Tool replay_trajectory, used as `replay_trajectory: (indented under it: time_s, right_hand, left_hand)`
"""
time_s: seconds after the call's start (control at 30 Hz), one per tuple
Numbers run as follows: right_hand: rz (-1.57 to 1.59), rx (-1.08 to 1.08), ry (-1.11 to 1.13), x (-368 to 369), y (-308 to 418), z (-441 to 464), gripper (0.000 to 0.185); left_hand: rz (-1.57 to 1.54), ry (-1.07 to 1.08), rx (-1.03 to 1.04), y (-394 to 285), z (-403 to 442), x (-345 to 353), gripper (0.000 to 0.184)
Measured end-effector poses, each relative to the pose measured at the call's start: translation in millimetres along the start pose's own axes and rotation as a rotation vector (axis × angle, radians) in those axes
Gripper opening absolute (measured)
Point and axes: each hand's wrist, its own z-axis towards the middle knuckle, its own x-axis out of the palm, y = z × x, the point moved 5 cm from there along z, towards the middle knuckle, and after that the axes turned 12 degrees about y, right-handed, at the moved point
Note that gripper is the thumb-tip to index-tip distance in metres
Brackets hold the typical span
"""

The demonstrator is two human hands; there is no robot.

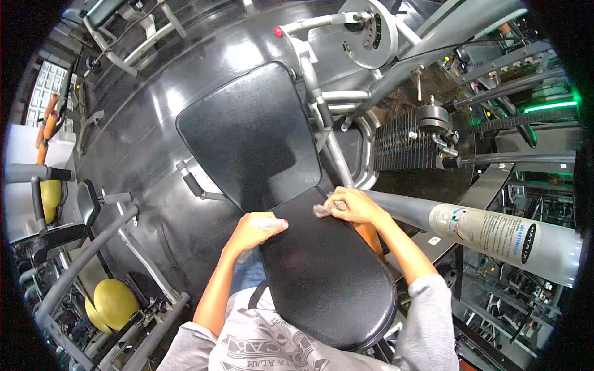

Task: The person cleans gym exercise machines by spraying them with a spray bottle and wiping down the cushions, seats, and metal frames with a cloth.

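Note:
A leg extension machine with two black pads lies in front of me: a wide pad [253,130] further off and a rounded pad [328,272] close to my body. My right hand [356,206] is closed on a crumpled greyish cloth [322,211] by the right edge of the near pad, close to where the pads meet. Across from it, my left hand [255,230] is closed at the near pad's left edge. Something whitish shows under its fingers, too small to name surely.
A grey post [495,235] with a Matrix label slants along the right. Beyond it stand a weight stack [405,141] and a round cam plate [370,34]. Yellow balls [114,302] and metal frames [93,266] are at the left, above dark flooring [136,123].

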Motion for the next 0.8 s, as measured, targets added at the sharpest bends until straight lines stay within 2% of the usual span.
replay_trajectory:
  time_s: [0.1, 0.17, 0.2, 0.27, 0.53, 0.67, 0.73, 0.8]
  right_hand:
    - [0.159, 0.074, -0.242, 18.1, -33.9, 20.9, 0.024]
    - [0.47, 0.095, -0.306, 44.0, -74.0, 35.4, 0.027]
    - [0.474, 0.091, -0.308, 50.6, -77.1, 34.5, 0.027]
    - [0.683, 0.063, -0.414, 63.0, -86.6, 24.2, 0.03]
    - [0.752, 0.158, -0.35, 45.4, -29.3, -66.0, 0.029]
    - [0.89, 0.137, -0.347, 44.0, -23.5, -54.9, 0.031]
    - [0.58, 0.178, -0.442, 54.1, -51.5, -29.8, 0.034]
    - [0.637, 0.189, -0.435, 66.3, -72.6, -4.3, 0.034]
  left_hand:
    - [0.016, -0.01, -0.012, 1.1, 0.5, 7.0, 0.036]
    - [0.011, -0.024, 0.019, -4.0, -2.5, 10.5, 0.037]
    - [0.015, -0.025, 0.017, -4.3, -3.3, 11.7, 0.037]
    - [0.012, -0.012, -0.03, -2.5, -2.0, 15.0, 0.039]
    - [0.027, 0.009, -0.043, -10.3, 4.8, 19.8, 0.039]
    - [0.059, 0.002, -0.04, -17.9, 4.4, 21.1, 0.039]
    - [0.058, -0.004, -0.029, -15.8, 3.7, 22.7, 0.039]
    - [0.059, -0.01, -0.013, -15.6, 2.2, 24.5, 0.039]
